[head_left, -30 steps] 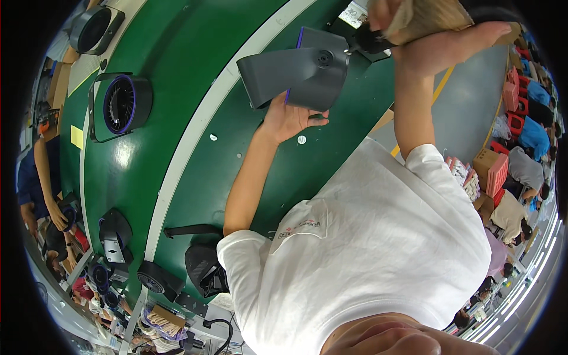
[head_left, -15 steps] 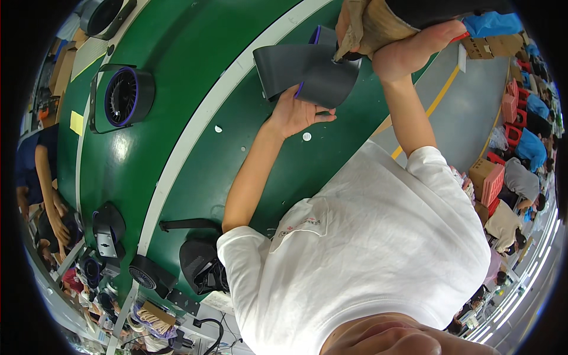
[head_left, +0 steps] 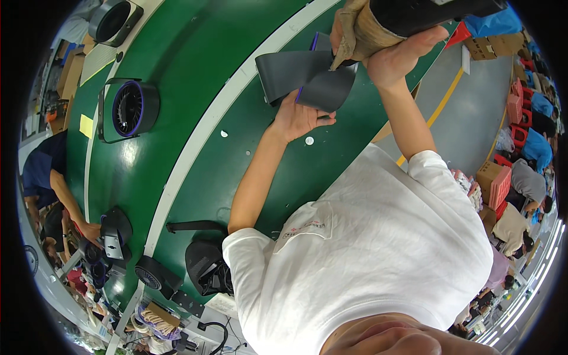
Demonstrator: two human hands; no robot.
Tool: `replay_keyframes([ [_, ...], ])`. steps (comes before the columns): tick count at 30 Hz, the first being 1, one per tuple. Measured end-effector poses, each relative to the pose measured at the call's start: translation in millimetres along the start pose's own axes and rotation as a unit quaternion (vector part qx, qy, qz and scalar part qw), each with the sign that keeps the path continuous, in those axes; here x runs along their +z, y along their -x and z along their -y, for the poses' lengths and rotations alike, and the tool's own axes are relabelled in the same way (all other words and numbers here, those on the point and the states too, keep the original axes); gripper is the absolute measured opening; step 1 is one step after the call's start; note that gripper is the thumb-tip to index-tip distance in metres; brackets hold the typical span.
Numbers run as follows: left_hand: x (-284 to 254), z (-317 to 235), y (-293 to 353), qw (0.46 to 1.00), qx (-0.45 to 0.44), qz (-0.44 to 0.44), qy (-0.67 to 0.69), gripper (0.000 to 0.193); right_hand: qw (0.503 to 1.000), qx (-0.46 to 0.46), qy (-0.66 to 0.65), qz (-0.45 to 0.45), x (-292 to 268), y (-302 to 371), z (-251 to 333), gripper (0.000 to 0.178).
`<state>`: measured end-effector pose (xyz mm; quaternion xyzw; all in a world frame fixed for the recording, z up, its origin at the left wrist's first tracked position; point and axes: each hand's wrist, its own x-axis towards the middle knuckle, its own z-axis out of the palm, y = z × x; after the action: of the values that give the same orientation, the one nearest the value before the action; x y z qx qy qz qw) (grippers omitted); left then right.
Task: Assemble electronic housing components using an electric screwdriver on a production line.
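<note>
My left hand (head_left: 297, 118) supports a dark grey fan housing (head_left: 326, 89) with purple edges from below, its fingers partly hidden behind it. A wide, curved dark grey bracket (head_left: 283, 70) extends from the housing's left side. In my right hand (head_left: 397, 64) is a thick black power tool (head_left: 423, 19), with tan cloth (head_left: 353, 32) wrapped around its front part. The tool's front end meets the top right of the fan housing; cloth and fingers hide the exact contact. Both hands are above the green bench (head_left: 278, 177).
Another fan (head_left: 131, 108) with a bracket stands on the green belt beyond the pale rail (head_left: 195, 136). Nearer left are a black fan part (head_left: 207, 266) and a round-grilled fan (head_left: 155, 275). A co-worker's hand (head_left: 90, 232) touches a dark unit (head_left: 115, 234). Stacked boxes (head_left: 491, 177) stand right.
The co-worker's arm at the left has reached in to the dark unit on the belt. My hands keep their hold on the fan housing and power tool. The whole view has shifted slightly.
</note>
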<state>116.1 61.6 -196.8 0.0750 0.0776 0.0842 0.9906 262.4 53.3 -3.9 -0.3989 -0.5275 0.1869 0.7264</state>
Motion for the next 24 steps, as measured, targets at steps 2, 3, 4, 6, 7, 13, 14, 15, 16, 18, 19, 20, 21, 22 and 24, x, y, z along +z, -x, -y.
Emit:
replay_keyframes([
  [2,-0.8,-0.1,-0.1,1.0,-0.002,0.008,-0.001,0.055,1.0,-0.022,-0.002,-0.004,-3.9,2.1,0.3,0.1],
  [3,-0.2,-1.3,-0.8,1.0,-0.002,0.009,-0.006,0.055,1.0,0.014,-0.01,0.005,0.5,1.2,12.4,0.1],
  [4,1.4,-1.0,-0.7,1.0,-0.004,0.007,-0.001,0.056,0.999,0.049,-0.017,0.015,5.6,0.5,24.6,0.101],
  [6,4.1,0.0,-0.4,1.0,-0.006,0.003,0.008,0.056,0.996,0.079,-0.026,0.023,9.0,-4.4,16.5,0.101],
  [7,2.4,-0.1,-1.1,1.0,-0.007,0.005,0.003,0.056,0.982,-0.037,-0.166,0.086,5.8,-10.8,-14.6,0.102],
  [13,8.6,-4.0,6.4,1.0,-0.006,-0.021,0.003,0.059,0.974,0.03,-0.221,0.037,-8.2,7.3,-3.3,0.079],
  [14,13.9,-5.6,8.3,0.999,0.0,-0.052,0.002,0.059,0.974,0.025,-0.223,0.036,-12.0,7.6,-2.2,0.079],
  [15,17.2,-8.5,9.2,0.999,-0.002,-0.052,-0.006,0.059,0.977,0.029,-0.206,0.033,-16.0,10.4,-4.0,0.086],
  [16,20.6,-12.6,10.1,0.997,-0.005,-0.071,0.004,0.06,0.981,0.033,-0.19,0.029,-19.4,12.5,-5.5,0.094],
  [18,29.2,-24.0,12.7,0.994,-0.008,-0.11,0.021,0.063,0.984,0.027,-0.176,0.022,-25.4,10.3,-1.5,0.103],
  [19,35.8,-30.8,14.8,0.994,-0.009,-0.11,0.01,0.063,0.989,0.019,-0.147,0.009,-27.1,9.0,3.6,0.103],
  [20,47.5,-36.3,17.9,0.987,0.043,-0.138,-0.074,0.062,0.993,0.012,-0.117,-0.005,-29.7,8.6,8.9,0.102],
  [21,59.5,-43.3,20.7,0.969,0.094,-0.164,-0.158,0.061,0.996,0.005,-0.087,-0.02,-34.4,6.6,12.2,0.102],
  [22,67.6,-53.0,22.3,0.941,0.145,-0.186,-0.242,0.061,0.996,-0.004,-0.089,-0.025,-44.7,5.1,12.7,0.102],
  [24,56.1,-103.5,33.1,0.82,0.228,-0.297,-0.432,0.06,0.994,0.028,-0.093,-0.045,-67.6,5.3,10.9,0.099],
])
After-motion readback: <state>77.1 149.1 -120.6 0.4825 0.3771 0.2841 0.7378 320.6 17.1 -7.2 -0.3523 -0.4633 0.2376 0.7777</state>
